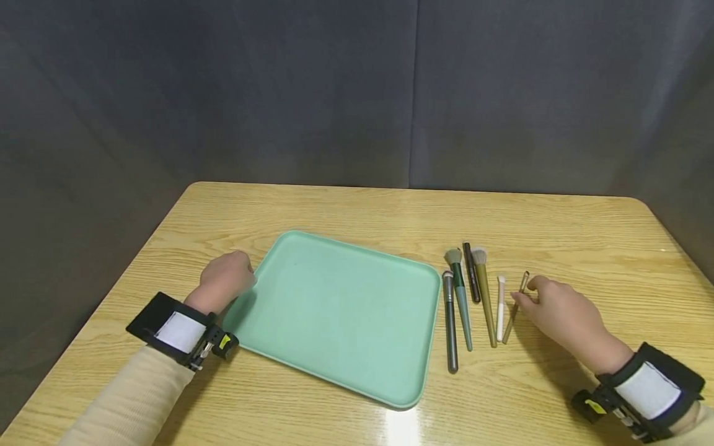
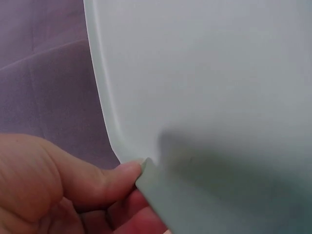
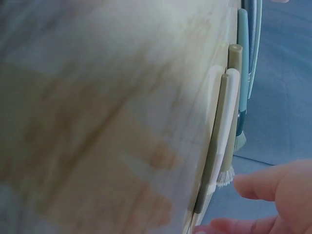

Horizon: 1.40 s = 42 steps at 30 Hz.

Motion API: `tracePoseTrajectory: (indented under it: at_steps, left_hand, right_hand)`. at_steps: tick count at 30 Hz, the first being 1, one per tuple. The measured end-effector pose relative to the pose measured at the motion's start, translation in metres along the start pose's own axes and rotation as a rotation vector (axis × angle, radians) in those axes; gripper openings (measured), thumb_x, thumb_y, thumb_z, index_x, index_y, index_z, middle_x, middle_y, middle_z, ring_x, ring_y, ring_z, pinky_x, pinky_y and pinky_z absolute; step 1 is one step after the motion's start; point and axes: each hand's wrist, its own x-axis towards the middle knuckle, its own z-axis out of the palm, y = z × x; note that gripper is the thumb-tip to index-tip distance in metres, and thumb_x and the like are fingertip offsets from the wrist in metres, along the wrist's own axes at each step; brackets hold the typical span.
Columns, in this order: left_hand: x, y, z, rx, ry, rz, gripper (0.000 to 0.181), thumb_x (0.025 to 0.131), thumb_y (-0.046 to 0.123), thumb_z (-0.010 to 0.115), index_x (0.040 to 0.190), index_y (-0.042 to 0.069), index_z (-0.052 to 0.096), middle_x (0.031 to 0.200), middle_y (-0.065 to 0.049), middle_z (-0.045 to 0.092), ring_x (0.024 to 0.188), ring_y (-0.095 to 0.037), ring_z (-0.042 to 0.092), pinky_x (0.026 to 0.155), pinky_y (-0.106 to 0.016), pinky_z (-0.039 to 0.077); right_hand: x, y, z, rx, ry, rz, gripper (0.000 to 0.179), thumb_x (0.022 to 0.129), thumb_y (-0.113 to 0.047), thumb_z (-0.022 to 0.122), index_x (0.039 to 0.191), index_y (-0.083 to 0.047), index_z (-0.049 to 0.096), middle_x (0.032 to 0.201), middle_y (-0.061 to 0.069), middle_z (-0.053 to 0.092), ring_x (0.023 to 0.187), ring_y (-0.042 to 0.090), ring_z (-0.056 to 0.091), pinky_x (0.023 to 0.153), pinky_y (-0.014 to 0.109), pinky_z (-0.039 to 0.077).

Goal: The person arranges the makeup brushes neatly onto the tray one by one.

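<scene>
A pale green tray [image 1: 340, 310] lies on the table, and my left hand [image 1: 227, 279] grips its left rim. In the left wrist view the thumb [image 2: 109, 183] presses on top of the rim with the fingers curled beneath. My right hand [image 1: 566, 313] is over a thin gold-brown makeup brush [image 1: 509, 328], thumb and fingers parted around its upper end. The right wrist view shows a gap between thumb [image 3: 258, 185] and fingers. Beside that brush lies a short white-handled brush [image 1: 500, 316].
Left of the white brush lie a gold-handled brush [image 1: 487, 303], a dark brown brush [image 1: 471, 275], a green-blue brush [image 1: 461, 300] and a dark grey brush [image 1: 450, 328] near the tray's right rim. A dark curtain [image 1: 334, 93] hangs behind the wooden table [image 1: 346, 207].
</scene>
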Motion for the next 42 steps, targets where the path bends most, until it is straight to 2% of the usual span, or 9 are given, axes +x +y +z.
tracePoseTrajectory:
  at_steps: [8, 13, 18, 24, 31, 34, 37, 40, 42]
  left_hand:
    - [-0.007, -0.003, 0.001, -0.024, 0.008, 0.001, 0.027, 0.085, -0.001, 0.047, 0.059, 0.006, 0.047, 0.056, -0.003, 0.037, 0.050, -0.016, 0.038, 0.047, -0.027, 0.032]
    - [-0.010, -0.004, 0.002, -0.053, 0.005, -0.009, 0.022, 0.087, -0.002, 0.044, 0.070, -0.002, 0.057, 0.061, -0.008, 0.044, 0.053, -0.019, 0.044, 0.048, -0.028, 0.036]
    - [-0.014, -0.004, 0.003, -0.087, 0.001, -0.017, 0.020, 0.085, -0.004, 0.045, 0.070, -0.003, 0.058, 0.060, -0.008, 0.045, 0.052, -0.019, 0.045, 0.047, -0.027, 0.037]
    - [-0.019, -0.001, 0.004, -0.117, 0.001, -0.017, 0.020, 0.086, -0.005, 0.044, 0.070, -0.003, 0.056, 0.059, -0.009, 0.047, 0.050, -0.019, 0.047, 0.045, -0.026, 0.039]
    - [-0.022, 0.000, 0.007, -0.141, -0.005, -0.036, 0.022, 0.087, -0.002, 0.047, 0.067, -0.003, 0.057, 0.057, -0.007, 0.048, 0.050, -0.018, 0.048, 0.045, -0.026, 0.038]
    - [-0.021, 0.000, 0.007, -0.146, 0.030, -0.041, 0.016, 0.087, 0.000, 0.051, 0.081, -0.009, 0.063, 0.068, -0.014, 0.056, 0.057, -0.021, 0.052, 0.049, -0.028, 0.041]
    - [-0.019, 0.001, 0.007, -0.159, 0.099, -0.012, 0.025, 0.088, 0.000, 0.053, 0.106, -0.014, 0.063, 0.093, -0.027, 0.063, 0.070, -0.027, 0.057, 0.056, -0.034, 0.046]
    - [-0.016, 0.002, 0.007, -0.166, 0.168, 0.038, 0.031, 0.089, -0.002, 0.053, 0.115, -0.016, 0.060, 0.111, -0.033, 0.061, 0.076, -0.030, 0.060, 0.061, -0.037, 0.049]
    - [-0.014, 0.002, 0.007, -0.173, 0.181, 0.057, 0.029, 0.088, -0.004, 0.052, 0.112, -0.016, 0.062, 0.107, -0.031, 0.062, 0.073, -0.028, 0.058, 0.060, -0.035, 0.048]
  right_hand:
    - [0.003, 0.003, -0.002, -0.013, -0.051, 0.010, 0.039, 0.098, -0.024, 0.052, 0.101, 0.013, 0.060, 0.062, 0.002, 0.047, 0.053, 0.017, 0.043, 0.047, 0.031, 0.032]
    - [0.004, 0.004, -0.002, -0.027, -0.058, -0.001, 0.035, 0.097, -0.023, 0.054, 0.095, 0.011, 0.061, 0.062, 0.001, 0.046, 0.053, 0.017, 0.042, 0.048, 0.031, 0.031]
    - [0.005, 0.004, -0.001, -0.032, -0.064, -0.003, 0.034, 0.096, -0.023, 0.055, 0.094, 0.011, 0.062, 0.064, 0.002, 0.048, 0.054, 0.017, 0.042, 0.048, 0.031, 0.032]
    - [0.006, 0.003, 0.001, -0.019, -0.061, -0.011, 0.030, 0.096, -0.023, 0.056, 0.083, 0.003, 0.062, 0.058, 0.000, 0.041, 0.051, 0.015, 0.038, 0.048, 0.029, 0.029]
    - [0.009, 0.003, 0.000, -0.014, -0.097, 0.016, 0.037, 0.096, -0.026, 0.054, 0.098, 0.010, 0.064, 0.069, 0.005, 0.055, 0.057, 0.018, 0.045, 0.048, 0.031, 0.033]
    - [0.011, 0.003, 0.000, -0.013, -0.109, 0.026, 0.039, 0.097, -0.027, 0.054, 0.100, 0.010, 0.063, 0.072, 0.006, 0.057, 0.058, 0.019, 0.046, 0.049, 0.032, 0.034]
    - [0.012, 0.002, 0.000, -0.007, -0.120, 0.030, 0.039, 0.096, -0.027, 0.053, 0.100, 0.010, 0.063, 0.070, 0.005, 0.055, 0.059, 0.019, 0.046, 0.050, 0.032, 0.034]
    - [0.013, 0.002, 0.000, 0.006, -0.132, 0.033, 0.038, 0.096, -0.026, 0.053, 0.099, 0.010, 0.064, 0.068, 0.004, 0.053, 0.058, 0.019, 0.046, 0.050, 0.031, 0.033]
    - [0.014, 0.002, 0.000, 0.015, -0.142, 0.034, 0.038, 0.096, -0.026, 0.053, 0.099, 0.010, 0.064, 0.068, 0.003, 0.053, 0.059, 0.019, 0.046, 0.051, 0.031, 0.033]
